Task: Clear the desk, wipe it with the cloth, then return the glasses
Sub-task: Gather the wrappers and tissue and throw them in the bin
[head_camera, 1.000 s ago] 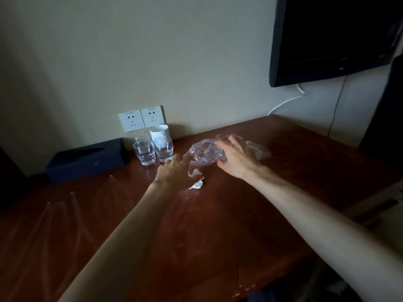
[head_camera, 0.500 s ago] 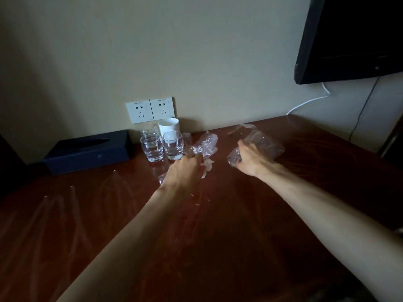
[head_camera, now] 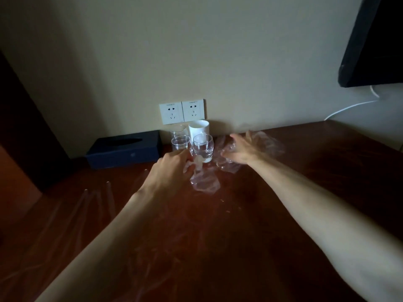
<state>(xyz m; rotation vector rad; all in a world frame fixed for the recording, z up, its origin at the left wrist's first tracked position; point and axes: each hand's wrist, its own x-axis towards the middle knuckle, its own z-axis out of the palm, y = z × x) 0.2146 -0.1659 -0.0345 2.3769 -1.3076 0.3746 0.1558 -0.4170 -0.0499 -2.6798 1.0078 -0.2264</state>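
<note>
While the left hand point(head_camera: 172, 168) pinches a crumpled wrap point(head_camera: 204, 182) on the desk point(head_camera: 239, 247), the right hand point(head_camera: 241, 152) lies spread on a second wrap point(head_camera: 268, 147), fingers loosely bent. The glasses point(head_camera: 202, 148) stand just beyond the left hand's fingertips, nearer it than the right. The front two hold some water; the cup point(head_camera: 198, 128) behind shows no contents.
</note>
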